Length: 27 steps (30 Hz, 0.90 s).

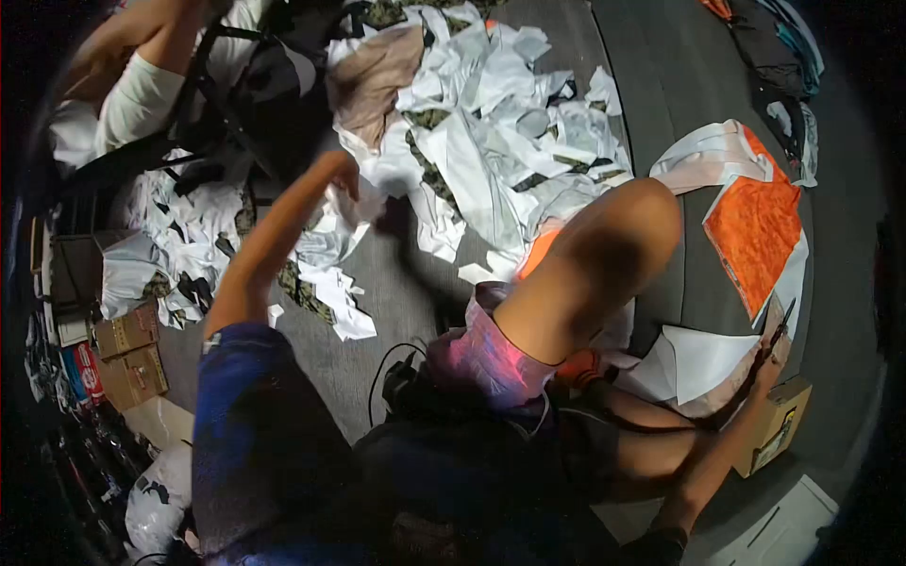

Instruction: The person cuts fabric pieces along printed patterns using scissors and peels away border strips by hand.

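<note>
Right hand [776,347] is closing around dark scissors [784,324] at the right of the frame; finger detail is too small to read. Scissors are pointing up-frame, tips leaning slightly right, long axis running steeply from lower left to upper right. They're looking slim and dark, tips near the lower end of the orange fabric [755,231]. White fabric [694,363] is lying left of that hand, cardboard box [774,429] below. Left hand [342,174], upper left of centre, is curling downward by the white scrap pile [500,151]; can't tell if it's gripping.
</note>
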Motion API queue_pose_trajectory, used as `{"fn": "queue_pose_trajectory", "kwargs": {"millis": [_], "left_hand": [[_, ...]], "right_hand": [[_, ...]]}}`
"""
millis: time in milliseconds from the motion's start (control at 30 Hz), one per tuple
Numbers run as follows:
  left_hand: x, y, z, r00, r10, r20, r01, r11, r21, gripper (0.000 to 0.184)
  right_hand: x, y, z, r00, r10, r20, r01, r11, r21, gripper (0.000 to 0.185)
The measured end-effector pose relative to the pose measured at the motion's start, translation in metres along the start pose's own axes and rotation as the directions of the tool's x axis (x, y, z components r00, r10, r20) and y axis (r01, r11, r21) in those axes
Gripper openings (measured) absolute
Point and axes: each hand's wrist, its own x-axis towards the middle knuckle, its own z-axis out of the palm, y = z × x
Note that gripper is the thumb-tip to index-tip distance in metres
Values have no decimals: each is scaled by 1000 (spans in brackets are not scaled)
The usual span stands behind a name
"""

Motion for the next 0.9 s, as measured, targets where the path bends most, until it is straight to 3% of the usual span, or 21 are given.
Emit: {"fn": "queue_pose_trajectory", "kwargs": {"millis": [100, 200, 267, 333, 367, 433, 500, 533, 600, 633, 700, 767, 800, 833, 867, 900], "left_hand": [[76, 3, 93, 944, -143, -297, 120, 988, -95, 36], [110, 42, 127, 620, -295, -727, 93, 948, -306, 40], [88, 86, 112, 433, -314, -845, 27, 941, -337, 42], [104, 79, 108, 402, -336, -852, 116, 941, -317, 32], [109, 69, 98, 391, -335, -857, 109, 942, -318, 32], [107, 48, 58, 630, -343, -697, 14, 902, -431, 26], [98, 30, 15, 596, -76, -799, -194, 952, -235, 18], [92, 30, -14, 560, -80, -825, -194, 955, -224, 18], [63, 26, -75, 563, 174, -808, -421, 902, -99, 18], [-16, 63, -111, 774, 55, -631, -502, 661, -558, 19], [-86, 89, -172, 742, 96, -663, -607, 515, -605, 22], [-158, 107, -242, 551, 116, -826, -763, 471, -443, 25], [-197, 112, -263, 341, 150, -928, -830, 512, -222, 26], [-247, 118, -259, 43, 266, -963, -829, 547, 115, 24], [-299, 126, -255, -297, 364, -883, -657, 593, 466, 26], [-351, 135, -251, -567, 411, -714, -391, 629, 672, 31]], "right_hand": [[-5, -2, -4, 999, 51, 14, -51, 999, -10, 55], [-1, -7, -1, 994, 109, 23, -109, 994, -17, 53], [-3, -10, -6, 990, 138, 7, -138, 990, -18, 52], [-15, -18, -22, 995, 100, -3, -100, 994, -32, 53], [-26, -20, -25, 998, 58, 9, -58, 998, -31, 55], [-43, -27, -18, 999, -39, 26, 39, 999, 7, 59], [-43, -28, -12, 998, -55, -10, 55, 998, 11, 58], [-39, -26, -9, 998, -54, -30, 54, 998, 9, 58], [-28, -23, -2, 997, -51, -60, 53, 998, 29, 57], [-24, -21, 0, 996, -51, -74, 54, 998, 33, 56], [-20, -20, 3, 994, -51, -97, 55, 997, 44, 56], [-17, -17, 6, 992, -50, -118, 57, 997, 54, 55], [-16, -14, 8, 990, -51, -129, 59, 997, 57, 55], [-15, -11, 9, 990, -46, -136, 55, 997, 58, 55], [-15, -11, 11, 988, -43, -146, 52, 997, 58, 54], [-19, -10, 12, 987, -38, -156, 49, 997, 65, 54]]}}
